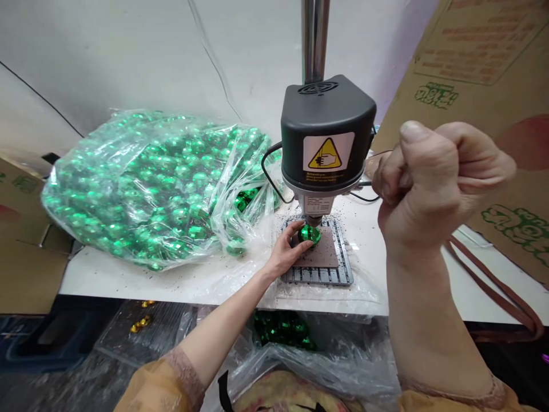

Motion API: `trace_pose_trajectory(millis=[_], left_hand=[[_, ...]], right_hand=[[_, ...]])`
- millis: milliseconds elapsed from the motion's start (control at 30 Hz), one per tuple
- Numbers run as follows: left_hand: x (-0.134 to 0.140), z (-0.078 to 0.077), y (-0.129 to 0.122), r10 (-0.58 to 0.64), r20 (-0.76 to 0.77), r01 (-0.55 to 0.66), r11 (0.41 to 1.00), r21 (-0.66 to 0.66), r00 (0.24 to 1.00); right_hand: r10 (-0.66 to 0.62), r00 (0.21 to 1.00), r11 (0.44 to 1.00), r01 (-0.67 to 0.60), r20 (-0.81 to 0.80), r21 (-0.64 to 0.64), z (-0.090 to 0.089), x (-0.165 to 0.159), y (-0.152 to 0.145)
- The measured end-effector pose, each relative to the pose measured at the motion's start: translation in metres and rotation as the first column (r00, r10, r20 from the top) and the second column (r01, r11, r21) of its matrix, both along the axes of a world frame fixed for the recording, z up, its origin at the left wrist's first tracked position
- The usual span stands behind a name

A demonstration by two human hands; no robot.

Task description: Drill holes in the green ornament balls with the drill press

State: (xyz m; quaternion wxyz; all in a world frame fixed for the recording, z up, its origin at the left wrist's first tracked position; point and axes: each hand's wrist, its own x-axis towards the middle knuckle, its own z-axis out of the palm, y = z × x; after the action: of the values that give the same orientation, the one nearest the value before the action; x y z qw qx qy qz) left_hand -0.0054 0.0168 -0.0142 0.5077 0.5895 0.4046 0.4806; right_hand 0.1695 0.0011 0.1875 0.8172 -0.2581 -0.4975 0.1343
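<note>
My left hand (288,250) grips a shiny green faceted ball (309,234) between thumb and fingers. The ball rests on a brown board (319,257) atop the slotted grey base (334,277) of a small bench drill press (328,134). Directly above the ball is the drill's chuck (314,220); whether the bit touches or enters the ball cannot be made out. My right hand (433,183) is closed in a fist at the right side of the drill head, around the end of its feed lever (365,183). The fist hides most of that lever.
A large clear plastic bag (158,189) full of green faceted balls lies left of the drill. More green balls (283,329) sit in plastic below the table edge. Cardboard boxes (467,109) flank the white table (171,283). Dark shavings surround the base.
</note>
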Motion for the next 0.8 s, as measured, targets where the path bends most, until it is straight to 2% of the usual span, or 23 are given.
trace_pose_trajectory(millis=[367,600,800], left_hand=[[0.0008,-0.0055,0.0015,0.000,-0.025,0.001,1.000,0.024,1.000],[0.0033,-0.0039,-0.0011,0.007,-0.084,-0.005,1.000,0.030,0.996],[0.0088,-0.0066,-0.0065,-0.015,-0.052,0.017,1.000,0.026,0.999]], right_hand=[[-0.008,1.000,1.000,0.008,-0.005,0.005,-0.0003,-0.0003,-0.0002],[-0.009,1.000,1.000,0.009,-0.003,0.016,-0.0008,0.0003,0.0009],[-0.015,1.000,1.000,0.015,0.002,0.005,-0.0007,-0.0009,-0.0011]])
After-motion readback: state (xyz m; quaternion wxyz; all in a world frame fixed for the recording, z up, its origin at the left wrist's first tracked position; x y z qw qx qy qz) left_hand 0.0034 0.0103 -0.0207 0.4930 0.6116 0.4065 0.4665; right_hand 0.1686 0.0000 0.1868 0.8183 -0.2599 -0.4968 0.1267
